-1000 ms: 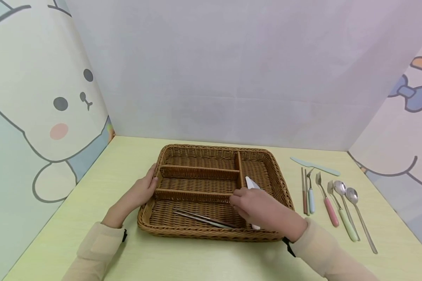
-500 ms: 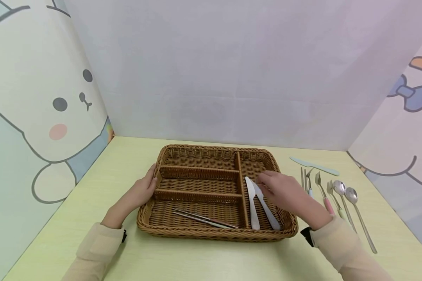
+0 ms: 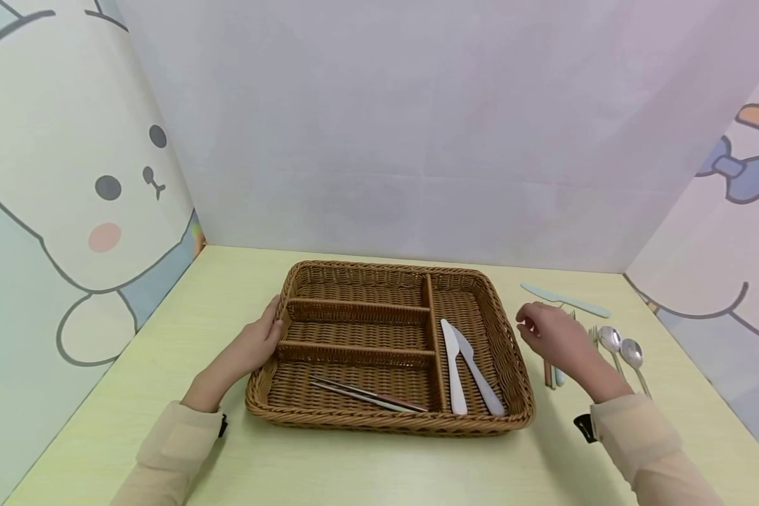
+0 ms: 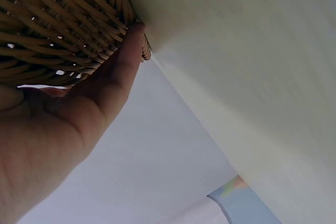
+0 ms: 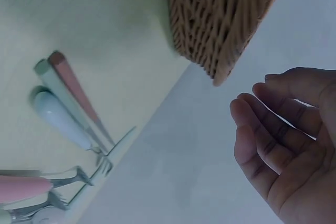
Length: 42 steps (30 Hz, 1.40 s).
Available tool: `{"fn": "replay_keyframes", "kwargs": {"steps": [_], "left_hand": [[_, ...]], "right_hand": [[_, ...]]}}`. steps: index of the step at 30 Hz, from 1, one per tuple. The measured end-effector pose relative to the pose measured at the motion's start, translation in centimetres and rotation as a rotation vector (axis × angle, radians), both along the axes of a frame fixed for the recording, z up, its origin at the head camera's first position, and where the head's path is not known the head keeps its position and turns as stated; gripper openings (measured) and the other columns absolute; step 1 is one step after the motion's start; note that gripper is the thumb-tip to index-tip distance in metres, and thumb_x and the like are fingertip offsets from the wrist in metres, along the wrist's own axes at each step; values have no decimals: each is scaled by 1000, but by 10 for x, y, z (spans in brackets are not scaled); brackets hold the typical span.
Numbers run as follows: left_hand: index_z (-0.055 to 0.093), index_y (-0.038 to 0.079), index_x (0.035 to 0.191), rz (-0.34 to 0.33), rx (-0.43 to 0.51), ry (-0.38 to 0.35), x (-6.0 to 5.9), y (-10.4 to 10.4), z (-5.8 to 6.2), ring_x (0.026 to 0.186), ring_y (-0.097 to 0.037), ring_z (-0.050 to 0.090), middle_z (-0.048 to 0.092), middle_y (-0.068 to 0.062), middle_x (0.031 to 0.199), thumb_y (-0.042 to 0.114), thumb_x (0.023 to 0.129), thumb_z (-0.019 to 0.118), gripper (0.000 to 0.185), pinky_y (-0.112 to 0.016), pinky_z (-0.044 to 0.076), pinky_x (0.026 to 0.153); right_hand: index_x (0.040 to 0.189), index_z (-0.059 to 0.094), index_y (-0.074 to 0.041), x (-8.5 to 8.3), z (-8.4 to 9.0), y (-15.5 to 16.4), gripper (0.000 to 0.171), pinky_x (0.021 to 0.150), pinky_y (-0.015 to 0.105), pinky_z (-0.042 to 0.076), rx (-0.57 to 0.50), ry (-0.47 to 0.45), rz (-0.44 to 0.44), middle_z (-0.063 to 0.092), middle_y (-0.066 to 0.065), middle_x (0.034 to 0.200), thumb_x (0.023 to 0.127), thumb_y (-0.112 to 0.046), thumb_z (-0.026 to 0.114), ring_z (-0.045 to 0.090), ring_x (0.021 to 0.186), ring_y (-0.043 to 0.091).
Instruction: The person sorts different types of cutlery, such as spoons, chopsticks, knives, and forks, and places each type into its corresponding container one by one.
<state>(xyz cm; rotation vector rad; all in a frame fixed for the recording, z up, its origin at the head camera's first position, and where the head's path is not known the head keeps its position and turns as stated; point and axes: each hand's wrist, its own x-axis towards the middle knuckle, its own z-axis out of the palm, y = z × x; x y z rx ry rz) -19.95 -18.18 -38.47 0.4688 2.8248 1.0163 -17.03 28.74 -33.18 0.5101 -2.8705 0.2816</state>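
Observation:
A brown wicker basket (image 3: 386, 419) with divided compartments stands on the table. My left hand (image 3: 256, 340) holds its left side, fingers along the outer wall and thumb at the rim (image 4: 58, 80). Two knives, one white (image 3: 455, 376) and one greyish (image 3: 483, 383), lie in the right compartment, tips overlapping. A pair of chopsticks (image 3: 367, 395) rests in the front compartment. Between basket and loose cutlery, my right hand (image 3: 553, 336) hovers with loosely bent fingers and nothing in them. Beneath it lie brown-handled and green-handled chopsticks (image 5: 73, 85) and a blue-handled fork (image 5: 60, 119).
Further right are a pink-handled fork (image 5: 23, 188), another fork (image 3: 593, 336) and two spoons (image 3: 610, 339), partly hidden by my right arm. A pale blue knife (image 3: 566, 299) lies behind them. A pale wall (image 3: 417, 140) closes off the back of the table.
My right hand has left the right compartment and moved right, out past the basket's edge, toward the loose cutlery. Both knives stay in the basket. The left hand has not moved.

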Motion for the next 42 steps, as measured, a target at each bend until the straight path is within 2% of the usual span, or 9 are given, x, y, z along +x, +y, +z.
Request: {"fn": "replay_keyframes", "kwargs": {"steps": [9, 17, 24, 32, 36, 42], "left_hand": [[-3, -7, 144, 6, -19, -15, 2, 1, 3, 42, -13, 31, 42, -5, 59, 13, 101, 28, 56, -30, 36, 50], [-2, -7, 144, 5, -24, -14, 2, 1, 3, 42, -13, 32, 43, -6, 61, 12, 101, 28, 56, -30, 36, 51], [-2, -6, 145, 14, -19, -15, 1, 1, 2, 41, -12, 27, 36, -1, 53, 13, 101, 28, 56, -30, 34, 47], [-3, -5, 145, 18, -19, -15, -1, 1, 0, 42, -12, 27, 34, 0, 53, 13, 101, 28, 56, -30, 34, 47], [-3, -5, 145, 16, -15, -21, -1, 1, 1, 42, -12, 27, 34, 1, 52, 13, 101, 27, 56, -30, 34, 47], [-3, -5, 145, 18, -19, -18, 0, 2, 2, 41, -11, 27, 33, 1, 51, 13, 101, 28, 56, -30, 34, 47]], "right_hand": [[87, 63, 2, -6, -25, 32, 9, 59, 38, 47, -5, -105, -73, 61, 10, 77, 79, -1, 62, 57, 69, 22], [88, 63, 4, -6, -43, 43, 12, 55, 36, 45, 20, -203, -129, 60, 8, 75, 78, -3, 62, 55, 66, 20], [88, 63, 6, -9, -50, 49, 12, 55, 35, 46, 19, -238, -121, 61, 10, 74, 78, 0, 59, 55, 64, 19], [87, 61, 2, -10, -56, 48, 8, 55, 31, 43, 5, -285, -104, 58, 4, 71, 80, -2, 60, 51, 61, 13], [84, 55, 0, -8, -58, 46, 5, 49, 30, 41, -22, -344, -123, 57, 3, 66, 84, -5, 56, 51, 53, 12], [75, 47, -6, -8, -60, 43, 13, 45, 29, 36, -44, -407, -131, 53, -1, 56, 88, -5, 50, 46, 45, 13]]}}
